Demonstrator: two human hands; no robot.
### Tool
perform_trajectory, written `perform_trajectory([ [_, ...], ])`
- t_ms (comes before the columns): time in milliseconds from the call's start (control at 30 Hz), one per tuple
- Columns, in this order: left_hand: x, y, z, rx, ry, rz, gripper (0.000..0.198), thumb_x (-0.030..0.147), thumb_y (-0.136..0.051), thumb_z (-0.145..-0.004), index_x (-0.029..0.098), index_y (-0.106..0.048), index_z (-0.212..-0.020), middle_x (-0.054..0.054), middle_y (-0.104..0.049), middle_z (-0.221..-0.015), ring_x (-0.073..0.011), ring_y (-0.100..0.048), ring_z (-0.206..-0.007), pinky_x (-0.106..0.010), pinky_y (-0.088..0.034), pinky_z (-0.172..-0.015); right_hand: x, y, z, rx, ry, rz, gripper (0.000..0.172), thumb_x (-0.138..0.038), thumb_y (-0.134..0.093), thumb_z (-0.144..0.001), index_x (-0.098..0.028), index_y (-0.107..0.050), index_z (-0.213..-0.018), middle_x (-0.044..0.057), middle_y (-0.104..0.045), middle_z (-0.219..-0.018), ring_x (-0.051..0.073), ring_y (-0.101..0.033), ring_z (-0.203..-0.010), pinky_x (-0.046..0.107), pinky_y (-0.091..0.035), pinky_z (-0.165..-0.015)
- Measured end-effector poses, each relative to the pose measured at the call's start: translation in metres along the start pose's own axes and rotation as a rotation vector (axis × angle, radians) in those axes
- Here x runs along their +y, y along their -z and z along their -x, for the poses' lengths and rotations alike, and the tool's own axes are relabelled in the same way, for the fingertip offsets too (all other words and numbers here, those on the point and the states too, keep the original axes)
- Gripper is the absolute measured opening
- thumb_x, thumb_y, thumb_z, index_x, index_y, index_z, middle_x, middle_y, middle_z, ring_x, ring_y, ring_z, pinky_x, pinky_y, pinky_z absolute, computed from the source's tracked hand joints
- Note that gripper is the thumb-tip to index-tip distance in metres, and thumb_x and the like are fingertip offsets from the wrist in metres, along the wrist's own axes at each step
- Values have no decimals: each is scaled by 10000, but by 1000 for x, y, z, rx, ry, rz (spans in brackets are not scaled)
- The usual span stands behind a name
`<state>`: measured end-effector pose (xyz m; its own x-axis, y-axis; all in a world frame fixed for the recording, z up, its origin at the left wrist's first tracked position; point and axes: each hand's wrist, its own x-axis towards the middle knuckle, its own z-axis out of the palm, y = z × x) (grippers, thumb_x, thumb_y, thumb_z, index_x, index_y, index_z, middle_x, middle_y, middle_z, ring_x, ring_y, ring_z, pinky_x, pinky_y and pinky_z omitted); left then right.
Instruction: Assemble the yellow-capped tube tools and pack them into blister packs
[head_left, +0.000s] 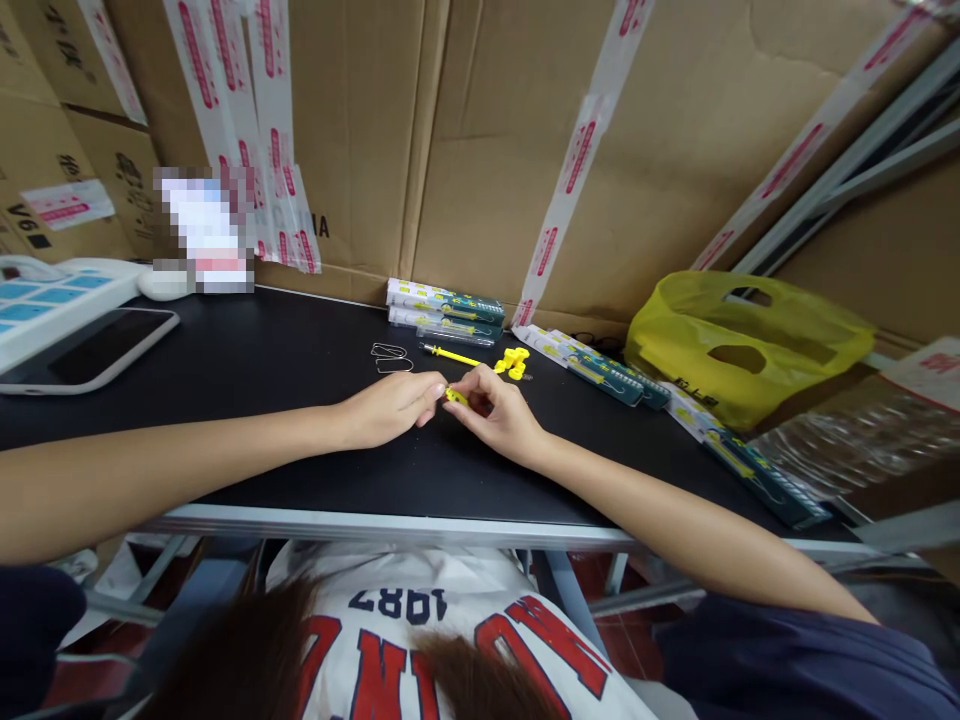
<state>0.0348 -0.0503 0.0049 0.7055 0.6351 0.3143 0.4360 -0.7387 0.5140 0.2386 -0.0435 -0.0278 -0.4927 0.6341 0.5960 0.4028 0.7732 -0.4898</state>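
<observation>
Over the middle of the black table, my left hand [397, 405] and my right hand [499, 408] meet at a small yellow plastic part [455, 396]. The thumb and fingers of my right hand pinch it. My left hand is closed against its other end, and what lies inside those fingers is hidden. Just beyond the hands lie a thin yellow rod [454, 355] with a dark tip, a heap of small yellow plastic pieces [513, 362], a small metal spring [526, 377] and bent wire pieces [392, 357].
Printed narrow boxes [446, 308] are stacked at the back, with more narrow boxes [585, 366] along the right. A yellow plastic bag [697, 340] stands at the right by a metal frame. A phone [97, 350] lies left. Large cardboard [480, 150] walls the back.
</observation>
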Motion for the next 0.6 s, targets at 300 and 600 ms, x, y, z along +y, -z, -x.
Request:
perform_trajectory([
  [300, 6, 5, 0, -102, 84, 59, 336, 319, -324, -924, 175, -561, -734, 10, -497, -600, -128, -493, -577, -242, -404, -601, -6, 20, -7, -147, 193, 297, 145, -301, -561, -896, -204, -515, -798, 13, -592, -728, 128, -512, -621, 242, -360, -574],
  [600, 8, 5, -1, -324, 499, 683, 302, 436, -401, -903, 197, -498, -747, 75, -301, -450, -57, -198, -305, -163, -212, -279, -4, 39, -18, -158, 344, 515, 246, -307, -453, -944, -210, -538, -734, 68, -602, -753, 186, -511, -694, 309, -347, -623],
])
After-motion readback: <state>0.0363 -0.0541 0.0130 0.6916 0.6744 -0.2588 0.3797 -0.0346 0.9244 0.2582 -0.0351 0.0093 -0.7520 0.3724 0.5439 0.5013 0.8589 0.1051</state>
